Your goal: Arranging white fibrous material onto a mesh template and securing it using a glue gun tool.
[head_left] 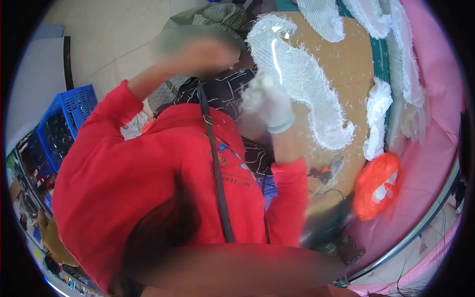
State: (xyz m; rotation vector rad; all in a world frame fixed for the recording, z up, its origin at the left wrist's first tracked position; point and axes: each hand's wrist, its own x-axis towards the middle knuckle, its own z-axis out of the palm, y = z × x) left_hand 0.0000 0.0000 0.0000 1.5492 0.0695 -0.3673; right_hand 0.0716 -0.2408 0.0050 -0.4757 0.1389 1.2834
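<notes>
While the gloved right hand [271,106] looks closed on a white fibre tuft [251,93], fringed mesh piece [309,94] lies just beyond it. Left hand [198,54] is blurred, so its grip can't be told. Work looks about midway.

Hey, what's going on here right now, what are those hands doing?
A person in a red top has both arms raised. The right hand, in a white glove, is up against a long piece of white frayed mesh fabric that lies on a brown cardboard sheet; whether it grips the fabric is unclear. The left hand is lifted and blurred, holding nothing that can be made out. More white fabric pieces and an orange plastic bag lie nearby, and a blue crate stands to the left.
</notes>
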